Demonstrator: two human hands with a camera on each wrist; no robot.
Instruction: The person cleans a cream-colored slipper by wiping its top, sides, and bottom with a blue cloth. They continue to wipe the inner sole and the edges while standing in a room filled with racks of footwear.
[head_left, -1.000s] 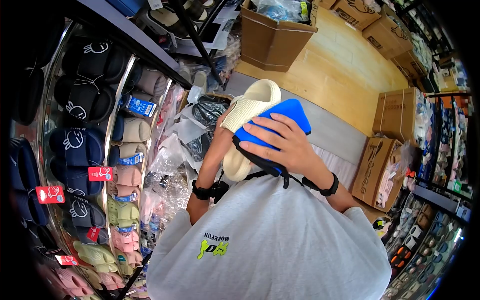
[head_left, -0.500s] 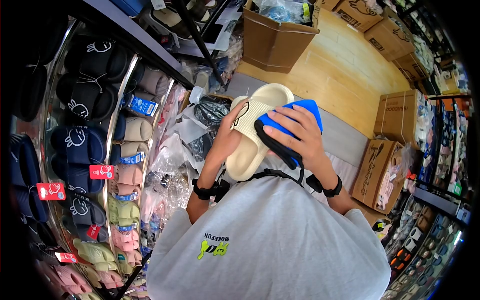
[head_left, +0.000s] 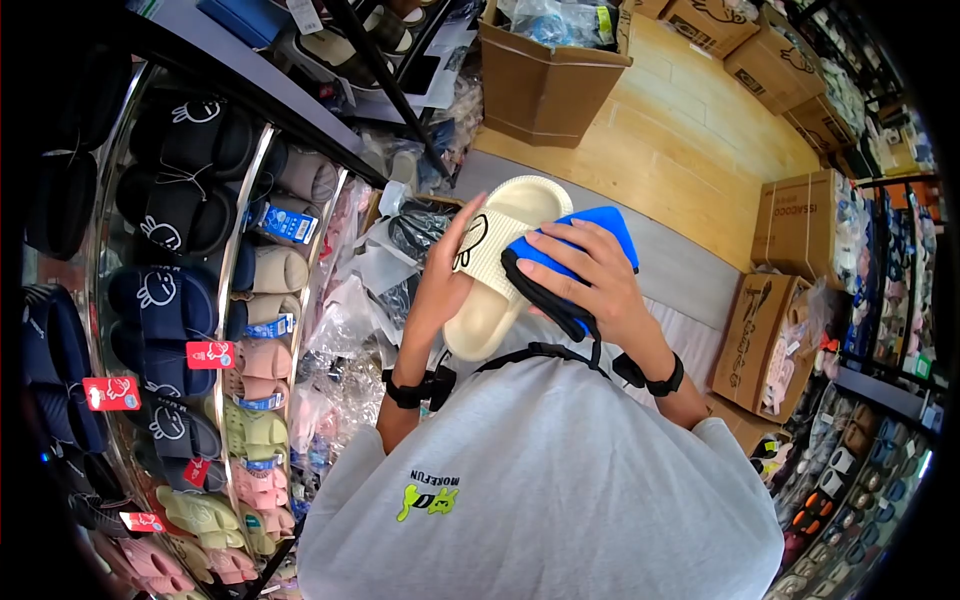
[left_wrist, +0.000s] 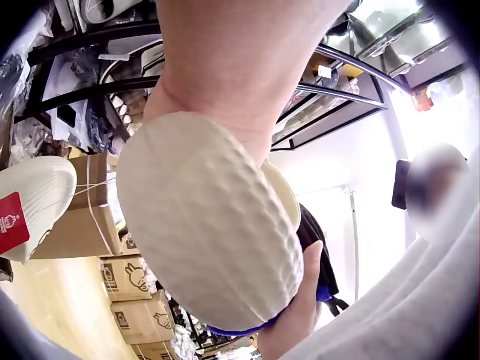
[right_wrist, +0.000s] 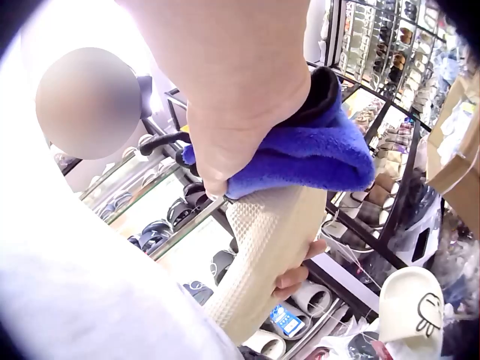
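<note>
In the head view, the cream slipper point(head_left: 484, 318) has a ribbed strap with a black line drawing and is tilted in front of the chest. The left hand point(head_left: 438, 285) holds its left side; in the right wrist view that hand's fingers point(right_wrist: 291, 279) curl round the slipper's edge. The right hand point(head_left: 600, 280) grips a blue plush cloth point(head_left: 618, 232) with black edging against the strap's right side. Its blue pile point(right_wrist: 311, 161) touches the slipper in the right wrist view. The slipper's bumpy underside point(left_wrist: 206, 221) fills the left wrist view.
Shelves of slippers point(head_left: 190, 300) stand on the left, with plastic bags point(head_left: 340, 320) beside them. An open carton point(head_left: 550, 95) stands ahead on the wooden floor, and more cartons point(head_left: 765, 345) are at the right. Another cream slipper point(right_wrist: 409, 304) shows in the right wrist view.
The slipper has turned so its drawing and insole face up. The blue cloth has shifted right and off the front of the strap. The left hand's fingers have come into view beside the strap.
</note>
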